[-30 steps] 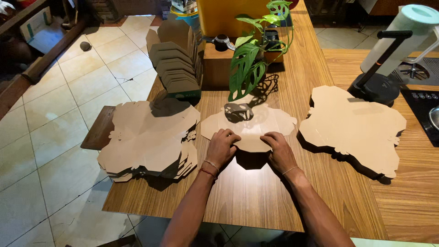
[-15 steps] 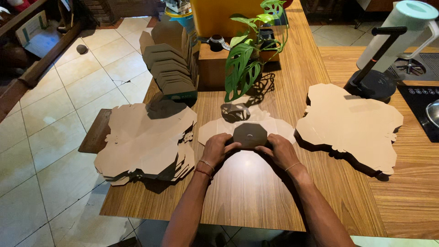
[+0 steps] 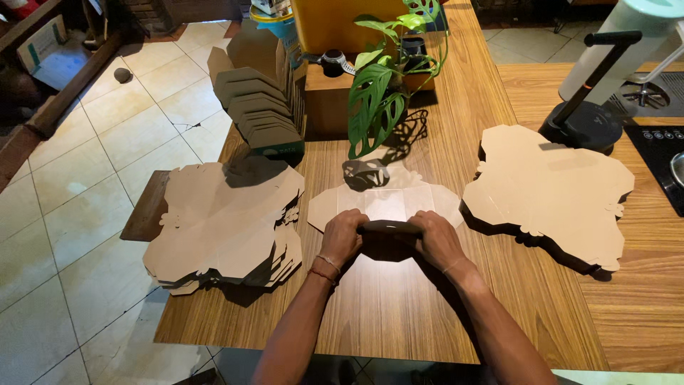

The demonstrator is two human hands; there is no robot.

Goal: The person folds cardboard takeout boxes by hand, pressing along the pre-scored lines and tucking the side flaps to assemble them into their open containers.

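A big pile of flat cardboard cutouts (image 3: 224,221) sits at the left, hanging a bit over the tabletop (image 3: 399,314) edge. In the middle, the left hand (image 3: 342,239) and right hand (image 3: 436,241) both have a closed grip on the near flap (image 3: 388,227) of one flat box blank (image 3: 385,203) — a moment ago that flap lay flat, now it stands folded up, so the box is starting to take shape. Another pile (image 3: 552,192) lies right. Bare wood near the person leaves room to move.

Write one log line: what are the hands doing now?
left hand + right hand | folding near flap of cardboard blank | wooden table | flat stacks both sides
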